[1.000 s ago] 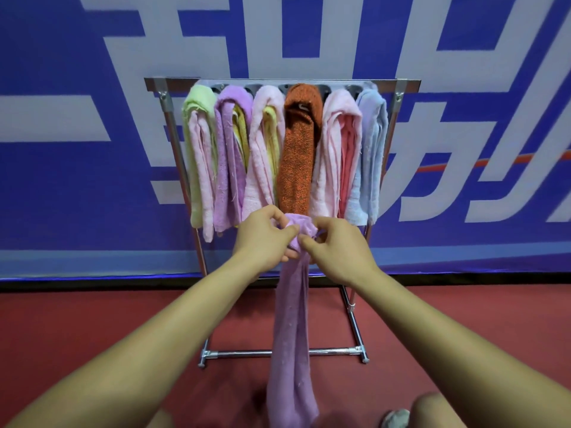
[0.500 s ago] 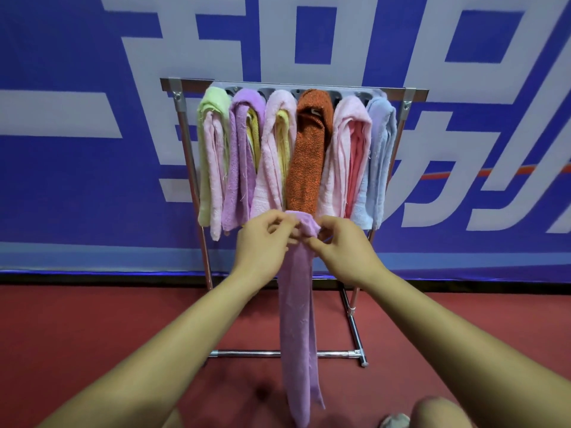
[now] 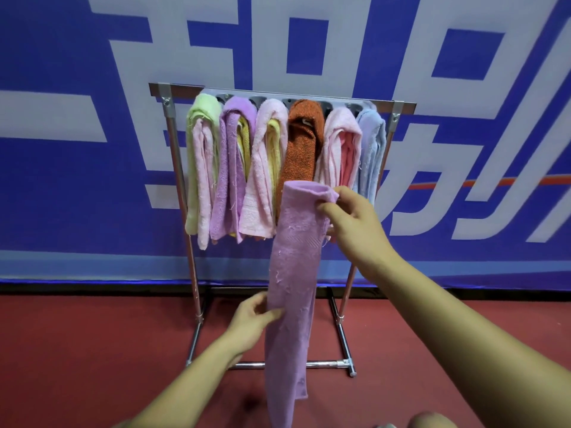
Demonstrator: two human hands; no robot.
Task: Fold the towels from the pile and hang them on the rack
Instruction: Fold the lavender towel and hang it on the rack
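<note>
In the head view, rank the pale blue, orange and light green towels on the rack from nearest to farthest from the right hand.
1. The pale blue towel, at the right end of the rack, just above the right hand, which pinches the lilac towel.
2. The orange towel, mid-rack, up and left of the hand.
3. The light green towel, at the far left end.

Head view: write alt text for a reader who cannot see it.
A person holds a lilac towel hanging lengthwise: the right hand pinches its top edge, the left hand grips it lower down. Behind it stands a metal rack hung with folded towels, before a blue banner.
</note>
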